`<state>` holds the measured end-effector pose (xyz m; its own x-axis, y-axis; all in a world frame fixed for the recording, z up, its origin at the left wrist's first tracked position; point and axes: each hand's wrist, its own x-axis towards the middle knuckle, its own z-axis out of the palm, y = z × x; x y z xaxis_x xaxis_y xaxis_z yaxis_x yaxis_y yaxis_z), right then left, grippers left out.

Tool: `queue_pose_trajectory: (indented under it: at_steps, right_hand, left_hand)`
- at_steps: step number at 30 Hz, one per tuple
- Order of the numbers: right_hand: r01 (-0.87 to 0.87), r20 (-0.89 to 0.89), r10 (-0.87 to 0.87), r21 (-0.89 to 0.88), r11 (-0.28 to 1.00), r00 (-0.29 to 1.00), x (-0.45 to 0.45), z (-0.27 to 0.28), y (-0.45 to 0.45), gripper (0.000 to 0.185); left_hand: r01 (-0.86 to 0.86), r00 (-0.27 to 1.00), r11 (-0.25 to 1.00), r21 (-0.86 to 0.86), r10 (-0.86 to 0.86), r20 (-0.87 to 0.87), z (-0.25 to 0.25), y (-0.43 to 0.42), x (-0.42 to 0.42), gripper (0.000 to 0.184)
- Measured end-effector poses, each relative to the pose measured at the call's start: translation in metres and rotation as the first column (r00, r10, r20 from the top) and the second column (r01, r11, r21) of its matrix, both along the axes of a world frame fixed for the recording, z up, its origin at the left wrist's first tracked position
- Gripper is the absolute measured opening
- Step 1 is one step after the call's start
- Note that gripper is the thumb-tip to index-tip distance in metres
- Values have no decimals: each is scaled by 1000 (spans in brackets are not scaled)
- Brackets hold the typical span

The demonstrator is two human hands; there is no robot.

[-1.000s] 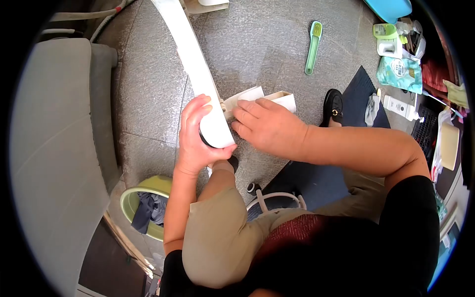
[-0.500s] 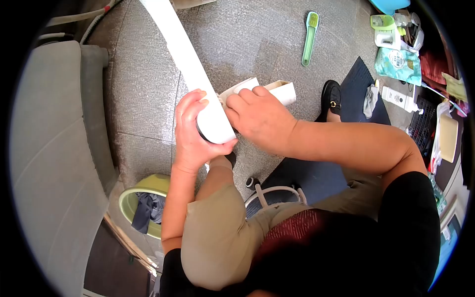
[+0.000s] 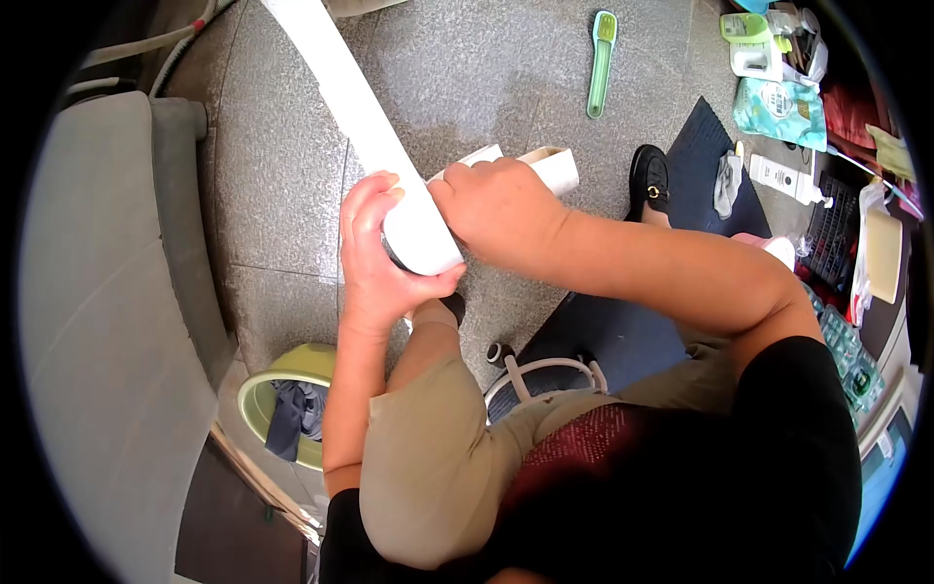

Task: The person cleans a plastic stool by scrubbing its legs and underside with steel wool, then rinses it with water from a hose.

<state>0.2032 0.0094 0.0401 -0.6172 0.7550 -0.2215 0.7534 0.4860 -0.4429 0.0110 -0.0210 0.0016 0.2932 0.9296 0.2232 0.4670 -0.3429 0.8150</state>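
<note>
A long white bar (image 3: pixel 365 117) with a rounded lower end runs from the top of the view down to my lap. My left hand (image 3: pixel 375 248) is closed round that lower end, its fingers over the left edge and its thumb under the tip. Against the bar's right side, my right hand (image 3: pixel 501 214) is closed with curled fingers on a white box-shaped part (image 3: pixel 555 170). Two pale ends of this part stick out beyond my knuckles, one with an open hollow. My right fingertips are hidden, and whether the part is joined to the bar I cannot tell.
A green-handled tool (image 3: pixel 601 68) lies on the grey tiled floor. At left stands a grey padded seat (image 3: pixel 97 292), with a green basin (image 3: pixel 255 404) holding dark cloth beside it. Bottles, a teal pack (image 3: pixel 778 112) and a keyboard (image 3: pixel 832 234) line the right side.
My right hand has turned slightly and moved a little left along the bar's side, covering more of the box-shaped part. My left hand keeps its grip. The whole view has shifted slightly.
</note>
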Motion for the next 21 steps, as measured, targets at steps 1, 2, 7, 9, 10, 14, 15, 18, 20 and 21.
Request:
queue_pose_trajectory:
  at_steps: [1,2,7,9,10,14,15,18,20,21]
  right_hand:
    - [-35,-51,44,157,987,998,9,4,-5,20]
    - [-63,-100,98,308,949,990,12,5,-7,18]
    - [-20,-41,27,177,984,999,4,-10,-2,22]
    - [18,-44,-13,109,994,999,0,-12,1,23]
    - [72,-55,-71,24,997,996,0,-11,2,24]
    - [183,-140,-178,21,983,974,12,-7,11,29]
    - [181,-138,-177,17,983,975,22,1,19,29]
    - [216,26,-215,-99,971,976,41,17,33,36]
    - [48,-182,-36,59,997,983,41,13,25,39]
    - [3,-52,1,64,998,999,33,19,19,37]
  left_hand:
    - [5,1000,1000,-4,-5,-10,0,1,1,93]
    - [-1,1000,1000,-6,1,-13,0,1,0,93]
    - [14,999,1000,21,-13,-43,2,3,9,92]
    - [1,999,1000,23,0,-47,2,3,9,92]
    - [-8,999,1000,27,10,-42,2,2,9,92]
    - [11,998,999,50,-8,-54,0,2,10,93]
    - [-8,999,999,47,9,-36,-2,0,7,93]
    - [-24,999,999,39,26,-36,-2,-4,-2,94]
    - [-32,999,999,22,33,-21,-3,-4,-2,94]
    - [-24,999,999,24,24,-31,-3,-3,-1,95]
